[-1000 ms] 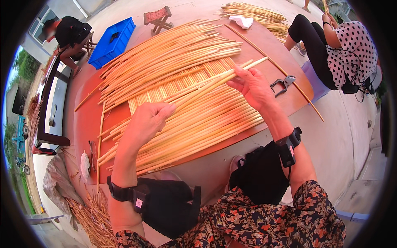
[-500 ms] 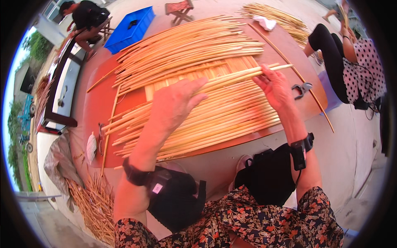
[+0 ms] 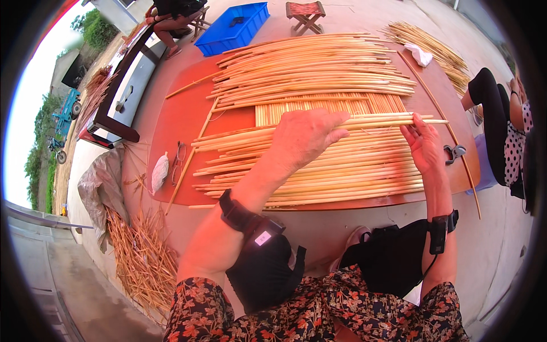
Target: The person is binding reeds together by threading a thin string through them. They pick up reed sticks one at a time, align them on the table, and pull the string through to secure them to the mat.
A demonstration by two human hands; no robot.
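A pair or so of long pale reed stalks (image 3: 379,121) lies across the middle of the work, lifted slightly at the right. Near their right end, my right hand (image 3: 424,147) pinches them between thumb and fingertips. My left hand (image 3: 305,139) is over their middle, the stalks passing between its thumb and fingers; its grip is partly hidden. Beneath is a panel of close-set reeds (image 3: 387,104), with loose stalks in a far layer (image 3: 307,65) and a near layer (image 3: 342,176). All this rests on a red-brown table (image 3: 182,128).
Pliers or clippers (image 3: 454,153), glasses (image 3: 179,162) and a white bundle (image 3: 160,172) lie on the table. Long sticks flank the reeds. A blue crate (image 3: 236,28) and folding stool (image 3: 306,16) stand beyond. People sit at far left and right. Reed scraps (image 3: 142,256) lie at lower left.
My view has swung left, so the table and both hands appear farther right. Both hands stay at the same stalks, with little visible shift along them.
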